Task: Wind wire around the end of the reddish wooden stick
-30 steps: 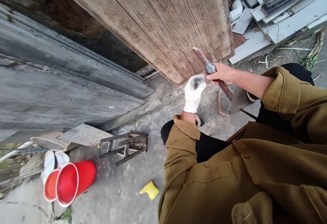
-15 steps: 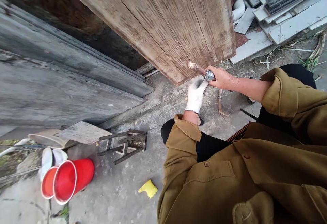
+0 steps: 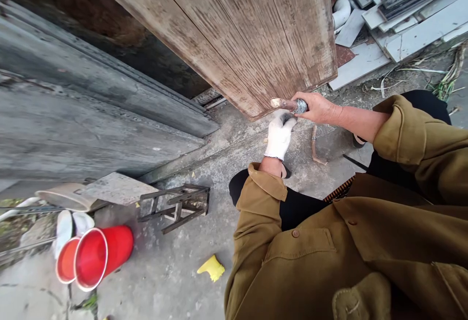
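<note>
head view, right hand [image 3: 317,107] gripping rod [image 3: 288,104], gloved left hand [image 3: 279,134] below

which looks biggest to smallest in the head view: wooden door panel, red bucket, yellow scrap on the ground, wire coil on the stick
1. wooden door panel
2. red bucket
3. yellow scrap
4. wire coil, held in the right hand

The scrap and the coil are both small and lie at different distances, so their true order is unsure.

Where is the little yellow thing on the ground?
The small yellow scrap lies on the concrete ground, bottom centre, between the tipped red plastic bucket and the olive jacket sleeve.
</note>
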Action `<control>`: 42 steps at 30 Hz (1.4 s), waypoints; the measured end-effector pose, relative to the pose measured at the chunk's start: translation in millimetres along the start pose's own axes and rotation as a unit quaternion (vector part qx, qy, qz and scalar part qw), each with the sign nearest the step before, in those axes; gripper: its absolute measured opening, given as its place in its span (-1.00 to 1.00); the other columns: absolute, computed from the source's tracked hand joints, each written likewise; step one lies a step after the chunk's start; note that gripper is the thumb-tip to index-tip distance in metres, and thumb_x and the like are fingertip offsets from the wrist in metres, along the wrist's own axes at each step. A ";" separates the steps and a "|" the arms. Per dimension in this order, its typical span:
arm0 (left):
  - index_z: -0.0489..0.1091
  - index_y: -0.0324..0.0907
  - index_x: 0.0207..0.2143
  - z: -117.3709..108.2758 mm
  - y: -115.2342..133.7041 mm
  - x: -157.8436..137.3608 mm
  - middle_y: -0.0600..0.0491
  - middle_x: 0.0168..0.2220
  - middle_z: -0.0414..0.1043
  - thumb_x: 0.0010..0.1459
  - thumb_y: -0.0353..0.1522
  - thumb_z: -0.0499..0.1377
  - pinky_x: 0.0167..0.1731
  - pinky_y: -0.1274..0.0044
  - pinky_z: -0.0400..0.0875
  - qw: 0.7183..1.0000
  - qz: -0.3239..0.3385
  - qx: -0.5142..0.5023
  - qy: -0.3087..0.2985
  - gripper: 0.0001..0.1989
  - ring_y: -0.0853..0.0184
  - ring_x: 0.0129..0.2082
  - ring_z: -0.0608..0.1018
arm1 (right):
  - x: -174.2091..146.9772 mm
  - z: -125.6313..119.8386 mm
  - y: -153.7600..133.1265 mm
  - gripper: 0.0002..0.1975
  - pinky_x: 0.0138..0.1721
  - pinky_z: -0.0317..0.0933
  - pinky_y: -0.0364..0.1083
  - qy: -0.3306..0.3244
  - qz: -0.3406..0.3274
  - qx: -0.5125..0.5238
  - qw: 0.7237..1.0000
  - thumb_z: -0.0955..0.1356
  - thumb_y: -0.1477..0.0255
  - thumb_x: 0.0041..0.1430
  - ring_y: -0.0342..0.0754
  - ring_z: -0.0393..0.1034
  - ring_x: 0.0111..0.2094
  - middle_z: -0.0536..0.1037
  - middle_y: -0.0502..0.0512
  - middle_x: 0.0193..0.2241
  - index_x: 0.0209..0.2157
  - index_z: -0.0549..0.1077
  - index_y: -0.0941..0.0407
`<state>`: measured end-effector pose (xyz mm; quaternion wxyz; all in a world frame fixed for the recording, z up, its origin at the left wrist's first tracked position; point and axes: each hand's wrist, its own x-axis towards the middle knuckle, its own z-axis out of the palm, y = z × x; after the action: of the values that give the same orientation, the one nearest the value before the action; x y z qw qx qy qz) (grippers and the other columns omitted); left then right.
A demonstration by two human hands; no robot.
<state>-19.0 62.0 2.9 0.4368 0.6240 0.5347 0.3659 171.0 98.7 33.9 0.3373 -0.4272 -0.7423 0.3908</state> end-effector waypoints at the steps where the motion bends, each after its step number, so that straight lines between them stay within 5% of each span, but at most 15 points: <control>1: 0.50 -0.14 -0.33 1.8 -2.0 0.3 0.08 -0.45 0.54 0.16 -0.23 0.28 -0.38 0.43 0.44 1.000 -0.015 -0.016 -0.007 -0.83 0.30 -0.45 0.55 | 0.9 0.0 2.5 -0.72 -0.19 0.18 -0.11 -0.002 -0.009 0.013 1.000 0.44 0.40 0.01 0.01 0.45 -0.24 0.58 0.07 -0.30 -0.20 0.45 0.17; 10: 0.56 -0.04 -0.30 5.2 0.1 -3.7 0.00 -0.34 0.64 0.03 -0.16 0.46 -0.28 0.25 0.59 0.989 -0.051 -0.128 -0.057 -0.75 0.20 -0.40 0.63 | 5.1 -5.6 4.3 -0.68 -0.16 0.31 -0.09 -0.112 -0.057 0.191 0.974 0.52 0.28 -0.01 -0.03 0.49 -0.24 0.62 0.05 -0.32 -0.29 0.43 0.13; 16: 0.59 -0.04 -0.27 2.9 5.4 -9.3 -0.05 -0.32 0.65 0.04 -0.13 0.46 -0.25 0.14 0.63 0.984 -0.060 -0.133 -0.103 -0.73 0.09 -0.33 0.68 | 1.5 -9.9 -2.9 -0.70 -0.11 0.31 -0.08 -0.108 -0.014 0.161 0.981 0.54 0.33 0.02 -0.03 0.47 -0.23 0.60 0.07 -0.31 -0.25 0.49 0.15; 21: 0.58 -0.07 -0.25 2.7 7.1 -12.5 -0.08 -0.35 0.65 0.05 -0.06 0.46 -0.20 0.09 0.62 0.989 -0.028 -0.117 -0.089 -0.66 0.03 -0.27 0.70 | 0.8 -5.4 -3.5 -0.69 -0.13 0.32 -0.08 -0.113 -0.048 0.180 0.976 0.54 0.27 0.01 -0.05 0.46 -0.27 0.59 0.05 -0.34 -0.32 0.46 0.13; 30: 0.55 -0.19 -0.30 -2.0 17.1 -15.1 -0.03 -0.47 0.59 -0.05 -0.12 0.47 -0.54 0.44 0.50 0.973 -0.080 -0.148 -0.156 -0.62 0.26 -0.51 0.61 | -4.4 -3.6 -15.7 -0.72 -0.09 0.34 -0.08 -0.141 -0.031 0.230 0.962 0.53 0.30 0.02 -0.05 0.50 -0.24 0.59 0.04 -0.36 -0.32 0.44 0.12; 34: 0.49 -0.23 -0.38 -3.6 21.9 -13.7 0.00 -0.47 0.56 -0.01 -0.14 0.42 -0.57 0.55 0.40 0.966 -0.097 -0.159 -0.180 -0.65 0.42 -0.59 0.49 | -5.1 1.4 -12.7 -0.70 -0.17 0.34 -0.10 -0.096 0.017 0.230 0.968 0.53 0.38 -0.01 -0.07 0.46 -0.30 0.54 0.02 -0.41 -0.33 0.38 0.11; 38: 0.50 -0.21 -0.43 -7.0 30.6 -13.2 0.06 -0.47 0.53 0.07 -0.21 0.35 -0.49 0.52 0.39 0.988 -0.031 -0.055 -0.139 -0.76 0.39 -0.53 0.49 | -5.9 5.0 -3.9 -0.69 -0.47 0.26 -0.13 -0.048 0.098 0.199 0.974 0.49 0.48 0.01 -0.14 0.36 -0.53 0.43 -0.06 -0.53 -0.27 0.31 0.07; 42: 0.53 -0.15 -0.46 -7.1 33.1 -17.1 0.06 -0.45 0.55 0.03 -0.39 0.35 -0.27 0.46 0.44 0.991 0.066 0.111 -0.037 -0.94 0.26 -0.37 0.57 | -4.3 6.4 2.2 -0.65 -0.55 0.27 -0.10 -0.086 0.169 0.230 0.955 0.46 0.59 0.02 -0.12 0.36 -0.60 0.41 -0.09 -0.59 -0.27 0.24 0.05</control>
<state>-16.8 44.7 36.5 0.3596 0.7155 0.5131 0.3089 168.2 93.7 28.3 0.2902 -0.4221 -0.5755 0.6375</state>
